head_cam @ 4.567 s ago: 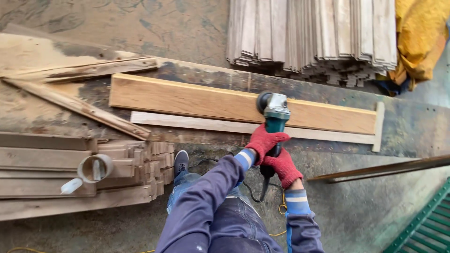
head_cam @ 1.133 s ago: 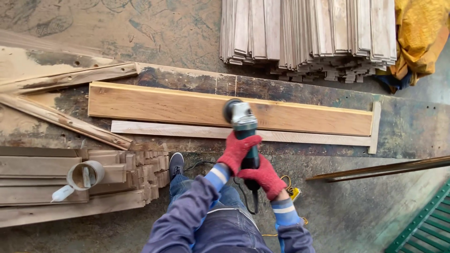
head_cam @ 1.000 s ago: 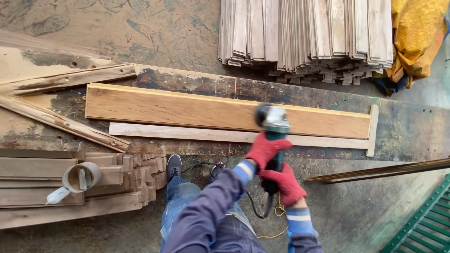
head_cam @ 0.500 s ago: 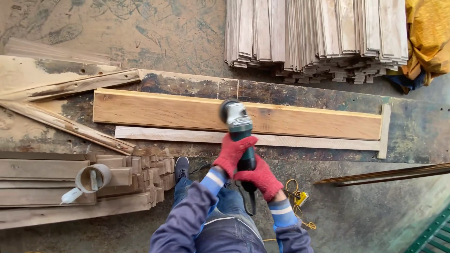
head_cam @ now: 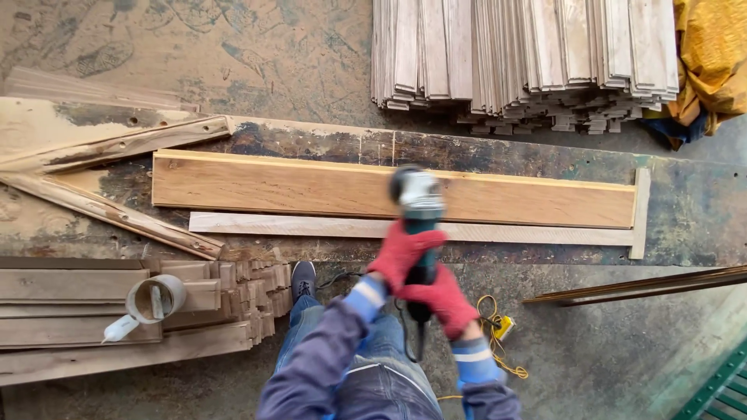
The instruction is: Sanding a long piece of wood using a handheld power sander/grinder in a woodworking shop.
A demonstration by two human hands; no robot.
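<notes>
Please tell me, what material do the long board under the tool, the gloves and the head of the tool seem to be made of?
The long board looks like bare, unfinished wood: tan, with visible grain and a paler edge. The gloves on the left hand and right hand seem knitted red fabric, soft and matte. The grinder head appears to be grey metal with a dull sheen, though motion blur leaves this uncertain; its body looks like dark green plastic.

Red gloves [head_cam: 424, 272], yellow tarp [head_cam: 712, 54]

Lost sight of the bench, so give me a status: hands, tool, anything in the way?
Left hand and right hand, red-gloved, both gripping the green-bodied angle grinder. Grinder head over the long brown wooden plank. Nothing blocking the plank; yellow cable on floor behind.
</notes>
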